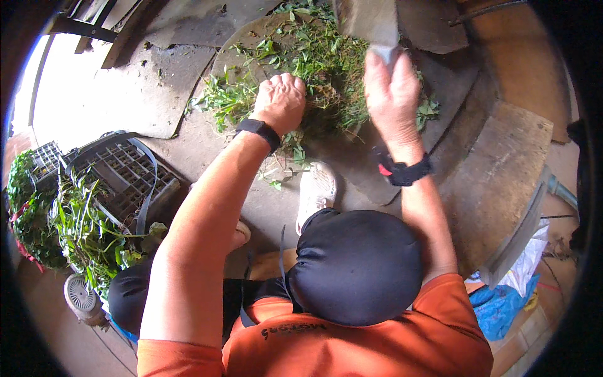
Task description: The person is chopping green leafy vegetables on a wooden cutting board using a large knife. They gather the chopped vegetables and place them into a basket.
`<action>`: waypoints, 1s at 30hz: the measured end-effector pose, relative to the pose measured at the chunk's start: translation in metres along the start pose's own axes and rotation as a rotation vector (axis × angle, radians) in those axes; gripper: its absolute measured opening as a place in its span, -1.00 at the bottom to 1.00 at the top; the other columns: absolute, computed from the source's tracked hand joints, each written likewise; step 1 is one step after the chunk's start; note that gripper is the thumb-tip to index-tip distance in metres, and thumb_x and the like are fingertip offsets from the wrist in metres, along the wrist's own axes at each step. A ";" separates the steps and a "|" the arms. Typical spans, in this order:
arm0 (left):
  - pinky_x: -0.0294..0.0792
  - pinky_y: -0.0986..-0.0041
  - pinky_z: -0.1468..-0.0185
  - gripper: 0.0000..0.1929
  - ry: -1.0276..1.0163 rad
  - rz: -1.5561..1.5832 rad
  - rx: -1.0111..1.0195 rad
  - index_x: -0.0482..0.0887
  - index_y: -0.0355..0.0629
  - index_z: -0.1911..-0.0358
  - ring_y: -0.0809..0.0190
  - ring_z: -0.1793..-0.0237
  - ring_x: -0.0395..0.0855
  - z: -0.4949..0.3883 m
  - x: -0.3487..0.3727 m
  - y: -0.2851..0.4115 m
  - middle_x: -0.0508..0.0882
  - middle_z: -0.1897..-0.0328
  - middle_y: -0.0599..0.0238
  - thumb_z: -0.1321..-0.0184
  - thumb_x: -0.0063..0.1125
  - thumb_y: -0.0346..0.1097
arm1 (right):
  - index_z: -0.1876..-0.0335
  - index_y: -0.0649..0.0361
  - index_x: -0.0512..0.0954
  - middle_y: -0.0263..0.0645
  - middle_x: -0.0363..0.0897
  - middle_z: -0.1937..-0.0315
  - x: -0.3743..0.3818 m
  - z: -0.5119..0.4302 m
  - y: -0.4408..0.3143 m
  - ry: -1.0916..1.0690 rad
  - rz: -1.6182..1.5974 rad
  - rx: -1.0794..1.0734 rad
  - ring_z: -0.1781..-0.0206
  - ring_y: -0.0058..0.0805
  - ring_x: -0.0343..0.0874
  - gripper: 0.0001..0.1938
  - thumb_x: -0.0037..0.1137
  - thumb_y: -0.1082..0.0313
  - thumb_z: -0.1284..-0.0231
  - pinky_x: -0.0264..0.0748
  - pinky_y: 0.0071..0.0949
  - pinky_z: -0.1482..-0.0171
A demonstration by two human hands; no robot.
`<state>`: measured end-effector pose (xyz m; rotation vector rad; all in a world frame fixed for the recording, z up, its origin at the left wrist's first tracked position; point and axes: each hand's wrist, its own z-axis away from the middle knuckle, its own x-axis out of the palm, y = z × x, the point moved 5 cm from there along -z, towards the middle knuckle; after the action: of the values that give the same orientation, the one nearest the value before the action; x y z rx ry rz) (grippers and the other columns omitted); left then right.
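My right hand [393, 89] grips the handle of a wide-bladed cleaver [370, 19], raised at the far right side of a heap of cut greens [320, 56]. The hand looks slightly blurred. Fingers curled down, my left hand [281, 101] presses on a bunch of leafy stems [231, 96] at the near side of the heap; its fingertips are hidden. Under the greens lies a round chopping board [245, 42], its left part bare. Brown roots or dry stems [330, 89] show between my hands.
At left stand a dark plastic crate [127, 174] with a strap, leafy bundles [80, 221] and a round vented device [81, 293]. A wooden board [499, 179] leans at right, above a blue plastic bag [499, 308]. My white shoe [318, 188] is near the chopping board. Flat sheets [155, 89] cover the floor.
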<state>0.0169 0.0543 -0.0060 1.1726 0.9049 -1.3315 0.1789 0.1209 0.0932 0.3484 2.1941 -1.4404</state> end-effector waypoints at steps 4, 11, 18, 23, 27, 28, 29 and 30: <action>0.36 0.21 -0.01 -0.64 -0.066 0.049 0.014 0.51 -0.25 0.10 0.02 0.04 0.54 0.002 -0.003 0.000 0.56 0.09 0.06 -0.01 0.09 -0.27 | 0.26 0.21 0.37 0.07 0.56 0.57 0.044 0.056 0.033 -0.371 0.273 0.188 0.46 0.17 0.59 -0.71 0.06 0.13 -0.35 0.47 0.02 0.47; 0.35 0.21 -0.02 -0.68 -0.018 0.019 0.005 0.52 -0.24 0.09 0.02 0.04 0.55 0.004 -0.002 0.000 0.57 0.10 0.06 -0.06 0.03 -0.31 | 0.31 0.21 0.39 0.09 0.57 0.52 0.019 0.027 0.036 -0.323 0.257 0.182 0.41 0.15 0.60 -0.66 0.02 0.05 -0.37 0.48 -0.03 0.43; 0.35 0.21 0.02 -0.72 0.002 0.019 0.018 0.52 -0.22 0.11 0.03 0.06 0.55 0.004 0.000 0.000 0.57 0.11 0.07 -0.10 -0.03 -0.32 | 0.31 0.20 0.34 0.03 0.53 0.60 0.030 0.021 0.007 -0.137 0.161 0.077 0.49 0.11 0.59 -0.71 0.10 0.16 -0.35 0.47 -0.07 0.52; 0.35 0.21 0.02 -0.73 0.026 0.011 0.020 0.52 -0.20 0.12 0.04 0.06 0.55 0.006 -0.002 0.001 0.57 0.11 0.08 -0.10 -0.03 -0.32 | 0.22 0.18 0.37 0.09 0.61 0.48 0.057 0.065 0.052 -0.514 0.405 0.261 0.36 0.13 0.63 -0.70 -0.02 0.06 -0.38 0.55 0.05 0.35; 0.35 0.20 0.03 -0.74 0.063 0.029 0.009 0.53 -0.19 0.13 0.04 0.06 0.55 0.006 0.000 -0.002 0.56 0.12 0.11 -0.12 -0.04 -0.32 | 0.25 0.21 0.42 0.09 0.62 0.44 0.032 0.069 0.077 -0.415 0.314 0.319 0.31 0.16 0.62 -0.67 0.03 0.04 -0.36 0.52 0.05 0.33; 0.35 0.20 0.03 -0.75 0.070 0.034 0.011 0.53 -0.19 0.13 0.04 0.07 0.55 0.007 0.001 -0.002 0.56 0.12 0.11 -0.12 -0.04 -0.32 | 0.27 0.24 0.43 0.13 0.61 0.41 0.023 0.068 0.081 -0.371 0.325 0.364 0.29 0.18 0.61 -0.65 0.05 0.04 -0.34 0.51 0.06 0.30; 0.35 0.20 0.03 -0.75 0.077 0.042 0.019 0.53 -0.19 0.13 0.04 0.07 0.55 0.007 0.002 -0.001 0.56 0.13 0.12 -0.13 -0.05 -0.31 | 0.29 0.26 0.42 0.18 0.60 0.37 0.018 0.064 0.079 -0.326 0.322 0.305 0.28 0.20 0.59 -0.64 0.05 0.04 -0.35 0.49 0.04 0.31; 0.36 0.18 0.04 -0.74 0.096 0.073 0.013 0.52 -0.19 0.12 0.03 0.08 0.55 0.008 0.003 -0.003 0.55 0.12 0.11 -0.12 -0.04 -0.32 | 0.29 0.27 0.41 0.18 0.58 0.38 0.013 0.063 0.077 -0.315 0.317 0.312 0.29 0.21 0.59 -0.64 0.05 0.05 -0.36 0.47 0.02 0.33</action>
<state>0.0133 0.0466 -0.0072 1.2768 0.9150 -1.2324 0.2199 0.0942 0.0056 0.5119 1.5883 -1.5350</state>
